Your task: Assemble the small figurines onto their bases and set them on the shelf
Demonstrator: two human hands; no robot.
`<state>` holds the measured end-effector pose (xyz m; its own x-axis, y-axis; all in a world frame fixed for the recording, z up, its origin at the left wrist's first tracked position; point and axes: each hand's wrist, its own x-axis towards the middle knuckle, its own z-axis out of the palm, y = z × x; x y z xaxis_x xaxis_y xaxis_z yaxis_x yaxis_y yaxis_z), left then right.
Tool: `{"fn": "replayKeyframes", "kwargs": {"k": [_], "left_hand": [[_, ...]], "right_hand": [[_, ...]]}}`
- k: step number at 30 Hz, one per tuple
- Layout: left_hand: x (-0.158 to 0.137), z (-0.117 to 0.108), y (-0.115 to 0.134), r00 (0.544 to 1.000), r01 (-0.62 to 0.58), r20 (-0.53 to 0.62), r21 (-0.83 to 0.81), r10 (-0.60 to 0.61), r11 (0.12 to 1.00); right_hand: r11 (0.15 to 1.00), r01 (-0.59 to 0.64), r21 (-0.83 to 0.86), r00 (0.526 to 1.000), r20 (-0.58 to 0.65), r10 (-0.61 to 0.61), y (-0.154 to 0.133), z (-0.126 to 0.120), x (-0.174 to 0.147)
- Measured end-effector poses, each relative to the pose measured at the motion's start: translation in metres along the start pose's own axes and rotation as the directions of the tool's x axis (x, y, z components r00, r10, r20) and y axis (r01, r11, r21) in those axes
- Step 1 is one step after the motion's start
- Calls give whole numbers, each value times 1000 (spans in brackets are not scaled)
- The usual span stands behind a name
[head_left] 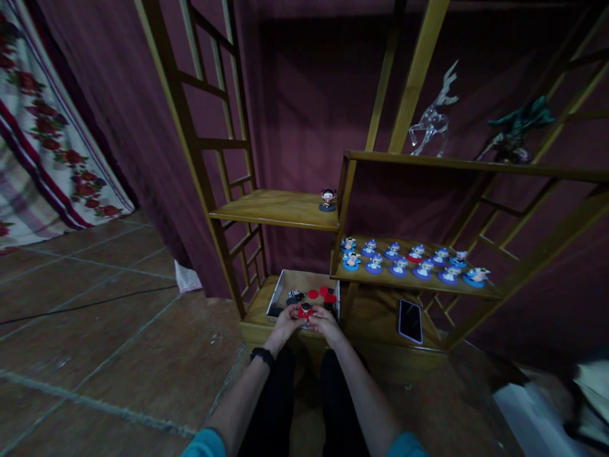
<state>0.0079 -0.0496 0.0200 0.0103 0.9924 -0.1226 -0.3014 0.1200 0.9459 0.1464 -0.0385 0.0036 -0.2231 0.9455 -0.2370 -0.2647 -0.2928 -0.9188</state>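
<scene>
Figurine (305,310) pinched between our left hand (285,325) and right hand (325,322), arms (242,397) stretched down, kinda converging by the box (309,279)

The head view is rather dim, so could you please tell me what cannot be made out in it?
Red figurine: in the head view, its lower part is covered by the left hand and right hand.
Box: head view, near wall partly hidden behind those hands.
Green figurine: head view, details lost to blur and darkness.
Blue sleeves: head view, cut off by the bottom edge.
</scene>
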Motion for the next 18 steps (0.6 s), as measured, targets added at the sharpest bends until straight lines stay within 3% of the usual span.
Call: {"fn": "replayKeyframes", "kwargs": {"k": [12,18], "left_hand": [[8,-2,-10,997,-44,59,59,41,997],[10,-4,-13,997,-76,-1,150,77,986]], "right_hand": [[999,-27,28,999,-41,28,5,-4,7],[999,-46,21,998,-39,47,2,-4,6]]}}
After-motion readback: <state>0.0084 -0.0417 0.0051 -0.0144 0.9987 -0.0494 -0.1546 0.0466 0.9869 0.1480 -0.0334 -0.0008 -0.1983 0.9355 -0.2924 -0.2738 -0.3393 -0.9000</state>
